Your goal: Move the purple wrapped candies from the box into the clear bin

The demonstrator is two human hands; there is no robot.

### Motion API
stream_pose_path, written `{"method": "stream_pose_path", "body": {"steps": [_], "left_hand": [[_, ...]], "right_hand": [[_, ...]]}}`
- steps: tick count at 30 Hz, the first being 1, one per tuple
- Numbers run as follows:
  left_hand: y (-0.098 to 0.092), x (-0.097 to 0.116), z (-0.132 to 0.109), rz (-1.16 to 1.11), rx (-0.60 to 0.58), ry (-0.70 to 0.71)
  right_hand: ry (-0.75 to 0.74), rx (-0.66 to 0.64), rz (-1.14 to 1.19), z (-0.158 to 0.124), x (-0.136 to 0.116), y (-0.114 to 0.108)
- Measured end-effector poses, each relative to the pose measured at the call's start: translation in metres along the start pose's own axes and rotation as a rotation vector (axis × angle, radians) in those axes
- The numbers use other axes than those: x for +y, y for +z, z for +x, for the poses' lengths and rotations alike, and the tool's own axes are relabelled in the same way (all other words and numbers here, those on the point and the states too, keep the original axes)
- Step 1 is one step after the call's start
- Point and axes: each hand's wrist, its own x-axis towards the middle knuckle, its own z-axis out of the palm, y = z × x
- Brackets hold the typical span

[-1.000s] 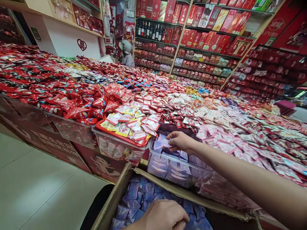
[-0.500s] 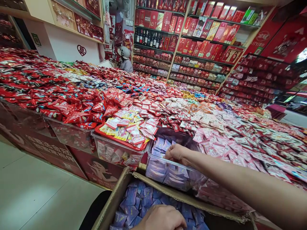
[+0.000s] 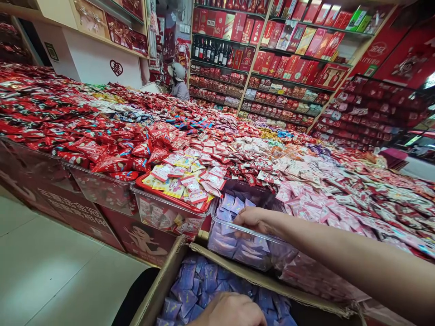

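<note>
Shop shelves (image 3: pixel 288 59) above a counter (image 3: pixel 68 213) heaped with packets (image 3: pixel 112 145)

Lilac sachets (image 3: pixel 228 202), loose, in clear plastic bin (image 3: pixel 217 242)

Red gift boxes (image 3: pixel 287 35) and wine bottles (image 3: pixel 212 53) on wooden shelves (image 3: pixel 254 58)

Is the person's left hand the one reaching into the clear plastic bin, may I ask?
No, the left hand is in the cardboard box of purple sachets; the right hand is at the clear plastic bin.
</note>
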Motion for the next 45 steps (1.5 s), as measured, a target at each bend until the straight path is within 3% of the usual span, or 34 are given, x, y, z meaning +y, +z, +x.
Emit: {"method": "stream_pose_path", "body": {"steps": [11,30,41,45], "left_hand": [[0.002,0.0,0.002,0.045,-0.011,0.031],[0.003,0.0,-0.001,0.043,-0.022,0.028],[0.003,0.002,0.001,0.069,-0.076,0.022],[0.004,0.001,0.0,0.073,-0.032,0.026]], "right_hand": [[-0.107,0.105,-0.086,0.001,0.0,0.009],[-0.172,0.04,-0.199,0.006,0.003,0.011],[-0.307,0.144,-0.382,0.014,0.002,0.012],[-0.395,0.196,-0.466,0.009,0.0,0.011]]}}
